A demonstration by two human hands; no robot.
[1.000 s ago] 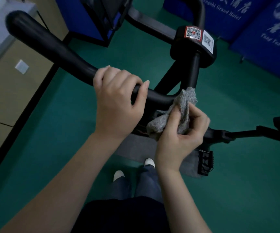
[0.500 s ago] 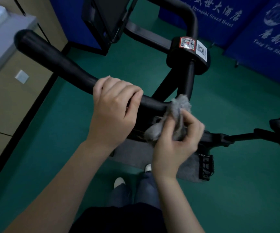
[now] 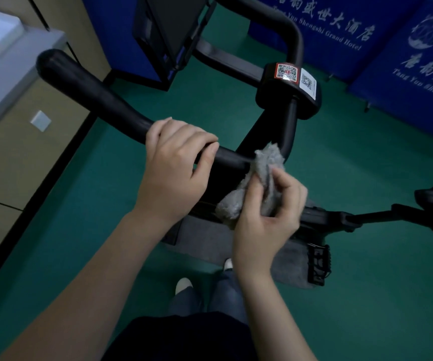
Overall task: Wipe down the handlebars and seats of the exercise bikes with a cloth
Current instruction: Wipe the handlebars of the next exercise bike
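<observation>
The left hand [image 3: 173, 168] is gripping the stiff handlebar [image 3: 93, 97]. At its 3 o'clock, the right hand [image 3: 265, 220] is pinching the soft, light cloth [image 3: 268, 157], which is probably bunching easily.

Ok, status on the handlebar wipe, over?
Left hand grips the handlebar. Right hand pinches grey cloth at the bar's junction with the stem. Nothing blocking the bar.

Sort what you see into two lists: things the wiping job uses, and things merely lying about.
In use: grey cloth, black handlebar, left hand gripping the bar, right hand holding the cloth.
Lying about: pedal, QR stickers, blue hotel banners, grey floor mat.
</observation>
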